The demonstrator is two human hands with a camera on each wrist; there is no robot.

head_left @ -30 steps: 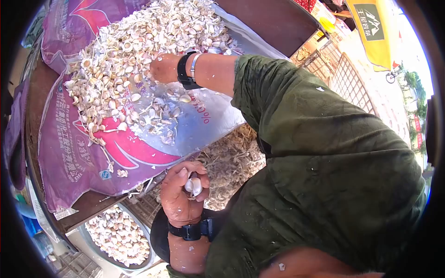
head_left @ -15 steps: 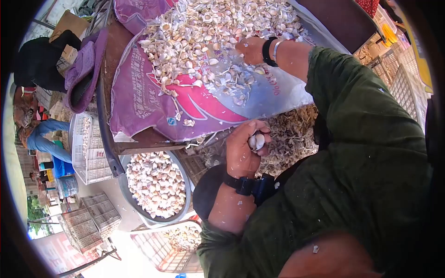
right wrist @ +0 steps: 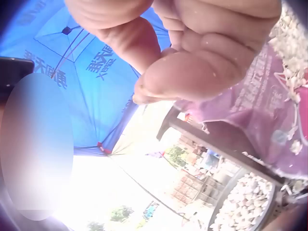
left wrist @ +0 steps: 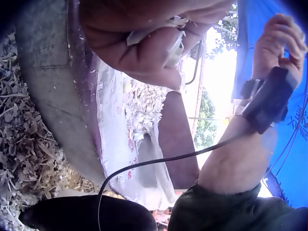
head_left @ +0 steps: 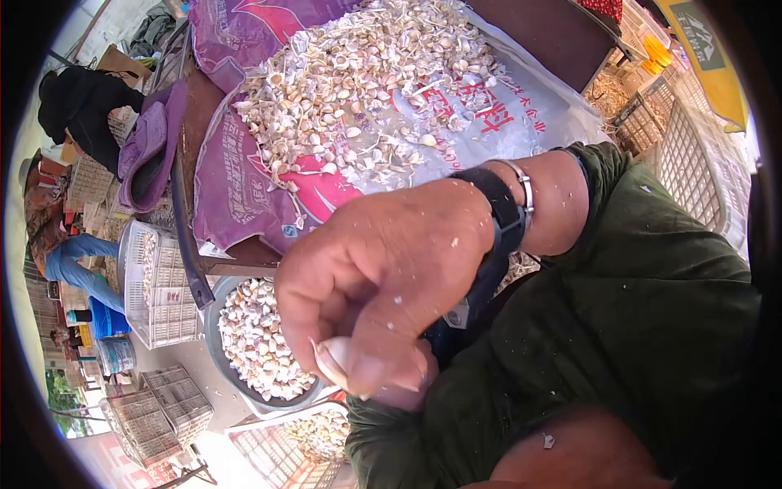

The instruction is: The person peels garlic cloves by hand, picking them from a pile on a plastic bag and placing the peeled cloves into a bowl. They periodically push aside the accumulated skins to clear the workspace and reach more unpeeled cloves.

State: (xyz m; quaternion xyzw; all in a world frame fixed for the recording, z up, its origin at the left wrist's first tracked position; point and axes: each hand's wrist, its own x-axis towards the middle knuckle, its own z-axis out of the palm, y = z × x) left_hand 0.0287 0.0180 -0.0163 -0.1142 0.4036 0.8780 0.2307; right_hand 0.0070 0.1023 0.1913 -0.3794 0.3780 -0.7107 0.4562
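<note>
My right hand fills the middle of the head view, pinching a pale garlic clove between thumb and forefinger. In the right wrist view the right hand's fingertips meet; the clove is not clear there. The left hand curls round white garlic in the left wrist view; in the head view the right hand mostly hides it. Farther off in the left wrist view is the right hand. Behind, a heap of garlic cloves lies on a purple and white sack.
Below the table edge stands a grey basin of cloves, with a plastic crate beside it. More crates and a person's blue-clad leg are at the left. Dry husks cover the ground.
My right hand has come away from the heap, down and towards the camera, and now pinches a clove. It covers most of the left hand, which was visible with garlic before.
</note>
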